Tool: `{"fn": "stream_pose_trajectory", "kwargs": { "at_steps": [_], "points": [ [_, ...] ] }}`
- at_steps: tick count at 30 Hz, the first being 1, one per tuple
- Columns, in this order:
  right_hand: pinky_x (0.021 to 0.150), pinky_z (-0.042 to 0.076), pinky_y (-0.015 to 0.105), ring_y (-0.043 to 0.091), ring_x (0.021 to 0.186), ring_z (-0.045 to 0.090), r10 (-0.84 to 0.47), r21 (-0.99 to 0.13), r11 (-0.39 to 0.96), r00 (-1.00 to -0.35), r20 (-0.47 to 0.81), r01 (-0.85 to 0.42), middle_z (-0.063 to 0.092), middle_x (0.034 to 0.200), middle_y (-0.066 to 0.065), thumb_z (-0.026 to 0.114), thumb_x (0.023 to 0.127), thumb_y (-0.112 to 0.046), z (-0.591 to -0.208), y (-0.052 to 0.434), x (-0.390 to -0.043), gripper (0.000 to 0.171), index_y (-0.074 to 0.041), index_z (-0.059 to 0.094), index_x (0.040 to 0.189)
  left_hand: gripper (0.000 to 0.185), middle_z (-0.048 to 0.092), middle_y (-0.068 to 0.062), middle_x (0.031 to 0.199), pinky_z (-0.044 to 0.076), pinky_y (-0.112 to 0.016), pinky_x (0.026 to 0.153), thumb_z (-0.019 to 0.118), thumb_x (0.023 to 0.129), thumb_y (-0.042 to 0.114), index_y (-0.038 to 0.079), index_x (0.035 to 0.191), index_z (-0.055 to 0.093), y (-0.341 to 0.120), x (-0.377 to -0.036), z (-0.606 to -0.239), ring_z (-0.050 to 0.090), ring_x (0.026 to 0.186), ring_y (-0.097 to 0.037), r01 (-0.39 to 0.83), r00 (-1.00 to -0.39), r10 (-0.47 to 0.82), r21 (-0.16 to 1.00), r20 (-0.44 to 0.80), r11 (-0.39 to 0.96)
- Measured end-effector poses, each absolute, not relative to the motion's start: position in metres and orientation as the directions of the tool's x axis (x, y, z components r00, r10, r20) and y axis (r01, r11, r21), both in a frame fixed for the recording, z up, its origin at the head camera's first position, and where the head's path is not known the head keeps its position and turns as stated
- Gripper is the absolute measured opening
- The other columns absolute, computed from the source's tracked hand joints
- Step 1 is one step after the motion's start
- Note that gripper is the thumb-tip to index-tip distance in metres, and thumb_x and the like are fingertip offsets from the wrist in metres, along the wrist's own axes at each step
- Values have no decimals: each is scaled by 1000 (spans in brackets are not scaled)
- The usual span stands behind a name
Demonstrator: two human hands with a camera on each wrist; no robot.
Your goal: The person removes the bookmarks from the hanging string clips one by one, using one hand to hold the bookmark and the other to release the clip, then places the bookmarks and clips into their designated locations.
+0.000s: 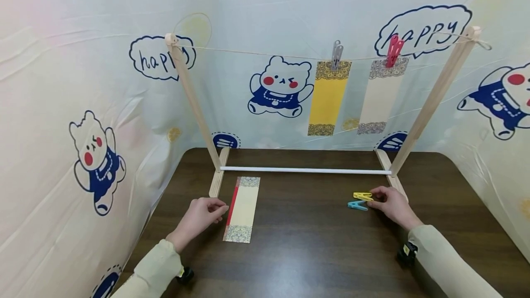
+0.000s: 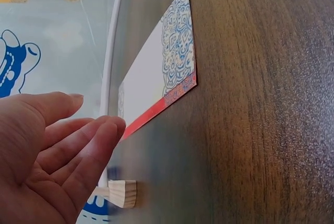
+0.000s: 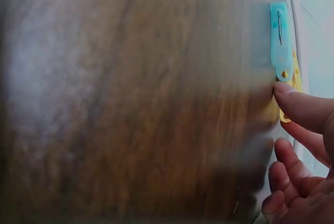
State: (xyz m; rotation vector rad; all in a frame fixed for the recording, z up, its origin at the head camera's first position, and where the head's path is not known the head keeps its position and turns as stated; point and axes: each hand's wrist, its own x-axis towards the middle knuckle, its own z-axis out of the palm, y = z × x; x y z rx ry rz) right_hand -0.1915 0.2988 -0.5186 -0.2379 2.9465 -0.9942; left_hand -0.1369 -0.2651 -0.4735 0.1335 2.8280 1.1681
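Note:
A cream paper strip (image 1: 243, 206) with patterned ends and a red side edge lies flat on the table. My left hand (image 1: 203, 217) is at its left edge, fingers loosely bent with nothing between them; whether the fingertips touch the paper cannot be told. In the left wrist view the same strip (image 2: 148, 70) extends past the fingertips. On the right, a yellow clothespin (image 1: 362, 196) and a blue clothespin (image 1: 357, 205) lie close together. My right hand (image 1: 391, 203) is at their right ends, thumb and index finger apart around the yellow clothespin's end. The blue clothespin (image 3: 281, 38) lies just beyond the thumb.
A wooden frame with slanted posts (image 1: 194, 105) and a white crossbar (image 1: 306, 170) stands behind. From its string hang a yellow strip (image 1: 328, 100) under a grey clothespin (image 1: 337, 54) and a pale strip (image 1: 381, 98) under a red clothespin (image 1: 394, 51).

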Motion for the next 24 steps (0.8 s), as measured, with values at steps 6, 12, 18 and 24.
{"fn": "stream_pose_trajectory", "kwargs": {
  "at_steps": [6,12,18,24],
  "points": [
    [78,51,41,26,88,60,-171,-601,785,-985,23,-150,70,101,16,84,89,-17,-516,299,-192,38,7,71,115,10,75,-5,80,58,-24,62,78,95,15,7,101,80,-263,-139,-473,66,63,-13,55,-992,116,703,-40,709],
    [78,53,39,27,91,63,-157,-623,770,-987,19,-135,73,109,19,81,92,-20,-513,300,-192,40,5,70,121,15,74,-4,81,58,-25,63,78,95,15,4,105,78,-262,-143,-472,64,64,-12,80,-991,135,700,-24,710],
    [89,56,54,35,102,65,-141,-647,755,-990,-8,-103,70,119,24,74,99,-26,-509,302,-189,44,5,65,129,17,74,-2,83,57,-24,65,79,95,16,6,109,78,-259,-143,-469,64,67,-12,68,-992,126,691,-33,719],
    [97,52,62,43,115,63,-120,-662,743,-993,17,-101,66,128,27,67,104,-31,-503,301,-184,47,4,61,135,17,77,0,92,58,-24,68,79,94,15,5,109,78,-254,-145,-470,66,73,-10,113,-991,136,688,21,717]
  ]
}}
